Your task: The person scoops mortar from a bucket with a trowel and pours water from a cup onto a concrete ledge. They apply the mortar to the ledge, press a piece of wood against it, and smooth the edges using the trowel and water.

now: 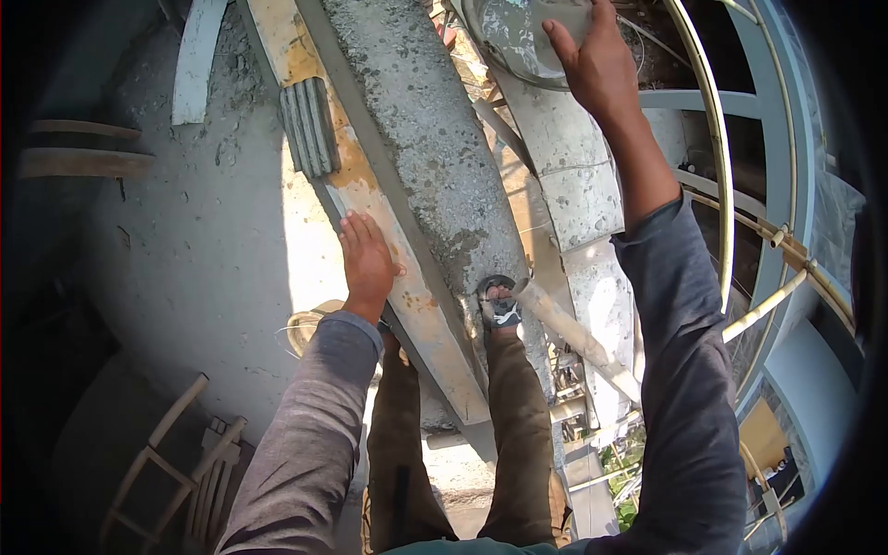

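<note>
Setting: stood high on a building site, on a rough concrete ledge point(435, 157) running from near centre to far left, with open air and lower floors visible below at near right.
Floor: grey cement slab point(203, 240) to the left, partly sunlit, with wooden frames point(185, 462) lying at near left.
Railing: curved metal bars point(721, 185) swept along the right side, apart from the body.
Left hand point(367, 264): laid flat, fingers spread and open, palm pressed on the yellow-stained plank point(407, 296) just left of the ledge; gripped nothing.
Right hand point(597, 65): raised to the far right, fingers loosely curled against the rim of a round metal pan point(518, 37); thumb on its edge, so held or steadied it, though how firm the hold was could not be told.
Pan: at the far top of the view, above the ledge, its inside smeared with grey mortar.
Foot point(499, 305): in 1 sandal, planted on the ledge crest, touching a pale pipe point(573, 338) slanting off to the near right.
Risk 1: judged likely to slip if the sandal rolled on the pipe or on loose grit.
Risk 2: pan judged liable to tip and spill with only 1 hand at its rim.
Risk 3: plank judged able to shift under the leaning weight, with the drop close at right.
</note>
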Action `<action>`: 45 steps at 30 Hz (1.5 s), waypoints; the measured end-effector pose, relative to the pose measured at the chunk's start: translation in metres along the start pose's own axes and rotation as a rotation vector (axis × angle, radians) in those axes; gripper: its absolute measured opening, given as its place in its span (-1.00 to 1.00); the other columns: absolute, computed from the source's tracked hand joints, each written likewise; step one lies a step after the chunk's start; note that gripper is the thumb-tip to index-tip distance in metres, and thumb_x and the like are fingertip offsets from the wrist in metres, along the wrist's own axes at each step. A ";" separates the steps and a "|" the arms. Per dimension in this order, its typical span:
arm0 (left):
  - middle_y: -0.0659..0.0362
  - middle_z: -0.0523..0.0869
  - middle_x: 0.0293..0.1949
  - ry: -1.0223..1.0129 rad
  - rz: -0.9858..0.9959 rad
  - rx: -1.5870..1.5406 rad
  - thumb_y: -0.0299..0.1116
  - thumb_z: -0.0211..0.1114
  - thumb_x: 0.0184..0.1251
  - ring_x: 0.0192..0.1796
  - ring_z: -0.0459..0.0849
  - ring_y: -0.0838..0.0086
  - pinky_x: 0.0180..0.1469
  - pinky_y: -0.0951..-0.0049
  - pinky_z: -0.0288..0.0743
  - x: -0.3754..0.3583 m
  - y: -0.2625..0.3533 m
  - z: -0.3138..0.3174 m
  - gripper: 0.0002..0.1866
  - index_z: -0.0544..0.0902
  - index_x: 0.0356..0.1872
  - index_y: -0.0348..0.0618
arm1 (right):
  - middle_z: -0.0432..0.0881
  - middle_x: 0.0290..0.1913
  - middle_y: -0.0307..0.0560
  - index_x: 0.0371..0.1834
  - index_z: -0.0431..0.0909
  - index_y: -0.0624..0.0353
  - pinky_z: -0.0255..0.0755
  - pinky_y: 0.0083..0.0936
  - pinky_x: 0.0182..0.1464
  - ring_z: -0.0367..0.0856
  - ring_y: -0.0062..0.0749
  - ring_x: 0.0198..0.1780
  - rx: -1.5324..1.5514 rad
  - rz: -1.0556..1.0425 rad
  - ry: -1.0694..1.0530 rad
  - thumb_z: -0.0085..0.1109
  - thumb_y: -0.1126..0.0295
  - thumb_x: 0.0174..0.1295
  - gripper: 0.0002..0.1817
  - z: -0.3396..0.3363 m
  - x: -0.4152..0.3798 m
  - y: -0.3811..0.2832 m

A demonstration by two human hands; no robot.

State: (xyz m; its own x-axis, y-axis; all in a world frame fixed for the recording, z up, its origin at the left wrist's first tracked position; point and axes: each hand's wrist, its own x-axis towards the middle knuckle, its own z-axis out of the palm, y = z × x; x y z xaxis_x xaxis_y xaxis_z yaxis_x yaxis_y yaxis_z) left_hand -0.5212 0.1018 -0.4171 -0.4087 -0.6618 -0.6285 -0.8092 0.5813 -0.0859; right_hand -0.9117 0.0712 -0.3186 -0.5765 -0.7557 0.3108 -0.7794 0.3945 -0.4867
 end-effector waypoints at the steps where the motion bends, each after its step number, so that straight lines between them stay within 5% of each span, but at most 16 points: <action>1: -0.35 0.06 0.52 -0.008 0.000 -0.005 0.11 0.64 -0.17 0.58 0.03 -0.16 0.58 0.06 -0.01 -0.001 0.000 -0.002 0.32 0.06 0.49 -0.50 | 0.60 0.10 0.28 0.34 0.25 0.19 0.50 -0.10 0.12 0.64 0.13 0.09 -0.062 0.005 -0.132 0.26 0.23 0.28 -0.38 0.023 0.021 0.018; 4: -0.34 0.06 0.53 -0.028 -0.015 0.000 0.12 0.62 -0.15 0.59 0.02 -0.14 0.59 0.06 -0.04 0.001 0.001 -0.004 0.31 0.05 0.50 -0.49 | 0.61 0.12 0.32 0.43 0.21 0.19 0.49 -0.05 0.17 0.63 0.16 0.12 -0.345 0.099 -0.632 0.18 0.14 0.30 -0.31 0.059 0.056 0.042; 7: -0.33 0.05 0.54 -0.059 -0.031 0.029 0.14 0.60 -0.11 0.59 0.02 -0.12 0.59 0.06 -0.06 0.001 0.002 -0.005 0.30 0.04 0.51 -0.48 | 0.65 0.11 0.26 0.48 0.21 0.16 0.53 -0.09 0.14 0.65 0.10 0.14 -0.556 0.107 -0.731 0.01 0.17 0.31 -0.33 0.088 0.058 0.056; 10: -0.32 0.05 0.54 -0.068 -0.022 0.030 0.15 0.59 -0.10 0.59 0.02 -0.11 0.60 0.07 -0.07 0.001 0.001 -0.005 0.30 0.04 0.52 -0.46 | 0.62 0.16 0.29 0.55 0.11 0.14 0.54 -0.14 0.14 0.66 0.04 0.15 -0.653 0.056 -0.870 0.08 0.21 0.22 -0.21 0.099 0.056 0.052; 14: -0.36 0.07 0.51 -0.028 -0.008 0.032 0.13 0.60 -0.14 0.58 0.03 -0.14 0.59 0.06 -0.02 0.000 0.001 0.000 0.30 0.07 0.49 -0.50 | 0.62 0.13 0.32 0.55 0.09 0.19 0.53 -0.14 0.16 0.65 0.08 0.14 -0.564 0.051 -0.844 0.18 0.28 0.14 -0.14 0.106 0.051 0.052; 17: -0.36 0.06 0.51 -0.038 -0.008 0.033 0.15 0.60 -0.14 0.58 0.02 -0.15 0.59 0.07 -0.03 0.003 0.000 -0.002 0.30 0.07 0.49 -0.50 | 0.63 0.12 0.33 0.52 0.13 0.25 0.51 -0.14 0.18 0.63 0.12 0.17 -0.386 0.297 -0.796 0.32 0.29 0.06 -0.09 0.119 0.053 0.077; 20: -0.33 0.03 0.54 -0.102 -0.020 0.044 0.18 0.58 -0.10 0.60 -0.01 -0.13 0.60 0.07 -0.08 0.003 0.001 -0.005 0.32 0.02 0.51 -0.47 | 0.63 0.10 0.34 0.42 0.27 0.31 0.50 -0.17 0.19 0.60 0.14 0.18 -0.288 0.241 -0.541 0.46 0.25 -0.03 -0.10 0.110 0.059 0.097; 23: -0.33 0.01 0.54 -0.102 -0.024 0.031 0.16 0.59 -0.10 0.60 -0.02 -0.13 0.60 0.08 -0.08 0.002 0.002 -0.005 0.32 0.01 0.51 -0.47 | 0.66 0.01 0.25 0.14 0.46 0.34 0.49 -0.27 0.19 0.65 0.01 0.08 0.145 0.241 -0.375 0.53 0.29 -0.09 -0.30 0.068 0.059 0.063; 26: -0.33 0.00 0.55 -0.094 -0.027 0.018 0.14 0.61 -0.11 0.61 -0.04 -0.13 0.60 0.08 -0.09 0.003 0.002 -0.004 0.33 0.00 0.52 -0.47 | 0.66 -0.04 0.20 0.13 0.45 0.30 0.49 -0.28 0.19 0.66 -0.08 0.04 0.483 -0.016 -0.202 0.54 0.31 -0.08 -0.32 0.042 0.056 0.032; 29: -0.37 0.03 0.52 -0.048 -0.015 -0.004 0.10 0.63 -0.17 0.59 -0.01 -0.16 0.58 0.06 -0.02 0.001 0.001 -0.003 0.32 0.05 0.49 -0.51 | 0.66 -0.05 0.22 0.17 0.44 0.24 0.52 -0.20 0.15 0.67 -0.04 0.05 0.504 -0.035 -0.036 0.51 0.27 -0.03 -0.32 0.020 0.028 -0.007; 32: -0.38 0.03 0.52 -0.050 -0.016 -0.002 0.10 0.63 -0.17 0.59 -0.01 -0.16 0.59 0.06 -0.03 0.002 0.001 -0.003 0.32 0.05 0.49 -0.51 | 0.55 0.24 0.06 0.42 0.23 0.20 0.47 -0.39 0.28 0.59 -0.30 0.20 0.576 -0.117 -0.205 0.53 0.33 0.10 -0.15 0.018 -0.012 -0.021; 34: -0.34 -0.01 0.55 -0.100 -0.033 0.020 0.14 0.61 -0.13 0.61 -0.05 -0.13 0.61 0.08 -0.09 0.004 0.003 -0.004 0.33 0.01 0.52 -0.46 | 0.66 0.07 0.08 0.33 0.34 0.15 0.52 -0.35 0.16 0.67 -0.17 0.10 0.711 0.029 -0.178 0.52 0.31 0.03 -0.23 0.031 -0.049 -0.043; 35: -0.33 0.00 0.55 -0.094 -0.030 0.008 0.14 0.61 -0.14 0.61 -0.04 -0.12 0.61 0.09 -0.09 0.003 0.003 -0.005 0.33 0.01 0.52 -0.46 | 0.59 0.17 0.01 0.33 0.34 0.20 0.45 -0.36 0.28 0.57 -0.32 0.23 0.686 0.110 -0.319 0.55 0.36 0.01 -0.21 0.034 -0.067 -0.049; 36: -0.33 0.00 0.55 -0.086 -0.029 -0.003 0.14 0.62 -0.14 0.61 -0.03 -0.12 0.61 0.09 -0.09 0.003 0.002 -0.007 0.33 0.02 0.51 -0.46 | 0.63 0.12 0.08 0.29 0.38 0.16 0.52 -0.27 0.17 0.63 -0.05 0.15 0.641 0.092 -0.312 0.53 0.30 -0.05 -0.22 0.047 -0.085 -0.052; 38: -0.33 0.01 0.54 -0.089 -0.028 -0.007 0.13 0.62 -0.14 0.60 -0.02 -0.12 0.61 0.09 -0.09 0.002 0.001 -0.009 0.32 0.02 0.51 -0.46 | 0.61 0.14 0.01 0.29 0.39 0.12 0.53 -0.19 0.12 0.60 0.01 0.14 0.495 0.061 -0.412 0.52 0.30 -0.09 -0.21 0.071 -0.116 -0.054; 45: -0.34 0.02 0.54 -0.079 -0.023 -0.002 0.13 0.61 -0.12 0.60 -0.01 -0.13 0.60 0.09 -0.07 0.002 0.002 -0.008 0.31 0.02 0.51 -0.47 | 0.57 0.05 -0.16 0.22 0.47 -0.14 0.53 -0.14 0.11 0.57 -0.14 0.11 0.134 -0.094 -0.788 0.38 0.43 -0.01 -0.37 0.127 -0.194 -0.065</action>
State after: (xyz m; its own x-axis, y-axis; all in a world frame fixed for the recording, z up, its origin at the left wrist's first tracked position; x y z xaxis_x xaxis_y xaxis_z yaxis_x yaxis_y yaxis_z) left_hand -0.5269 0.0979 -0.4120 -0.3556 -0.6357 -0.6851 -0.8187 0.5655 -0.0997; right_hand -0.7178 0.1260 -0.4506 -0.1288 -0.9490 -0.2877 -0.7508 0.2829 -0.5969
